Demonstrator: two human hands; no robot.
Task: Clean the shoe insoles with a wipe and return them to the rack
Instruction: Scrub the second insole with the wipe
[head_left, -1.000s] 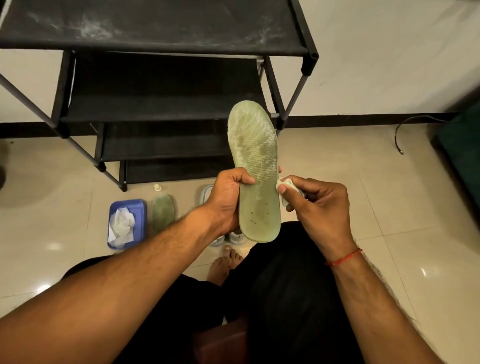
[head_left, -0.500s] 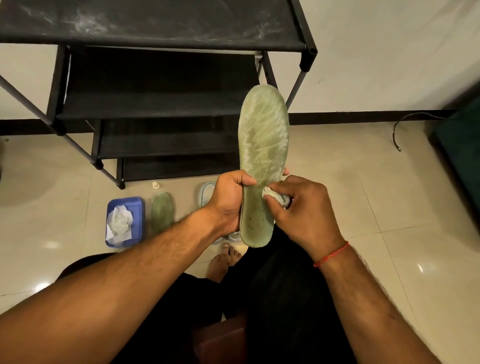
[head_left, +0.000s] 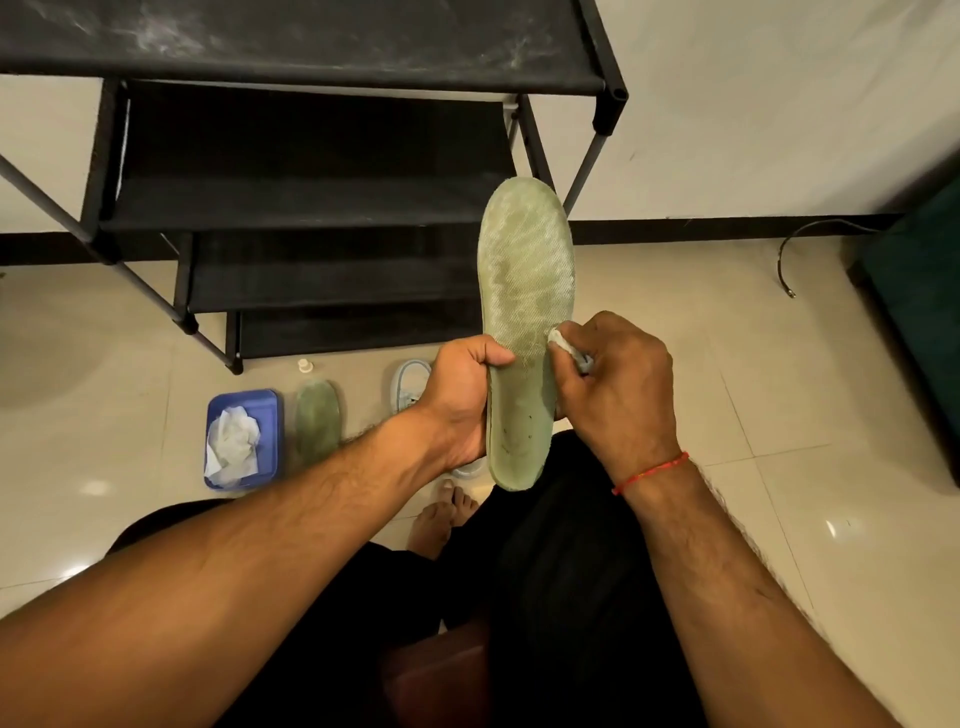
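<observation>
Green, and worn pale across its forefoot, the insole (head_left: 524, 291) stands nearly upright in the middle of the view, with its toe end up in front of the black rack (head_left: 311, 57) and its heel end down over the person's dark-clad lap. The left hand (head_left: 462, 400) grips it from the left edge at about mid-length, thumb curled over the front face and the other fingers wrapped behind, so most of the insole rises above that hand and the heel part sticks out below it. The right hand (head_left: 618, 384) comes in from the right edge at much the same height, its fingers bunched around a small crumpled wipe (head_left: 563, 347) and pressing it against the insole's face near the left thumb; only a bit of the wipe shows past the fingertips. A red thread (head_left: 652, 472) circles the right wrist. On the tiled floor (head_left: 779, 415) in front of the rack, left of the left hand, a second insole (head_left: 318, 421) lies flat, and just beside it on the left sits a blue tray (head_left: 244, 397) with used wipes (head_left: 231, 441) crumpled in it. A small white cap (head_left: 305, 365) stands near the second insole's far end. A pale shoe (head_left: 408, 387) shows partly behind the left hand, and a bare foot (head_left: 441, 519) shows below the left wrist
</observation>
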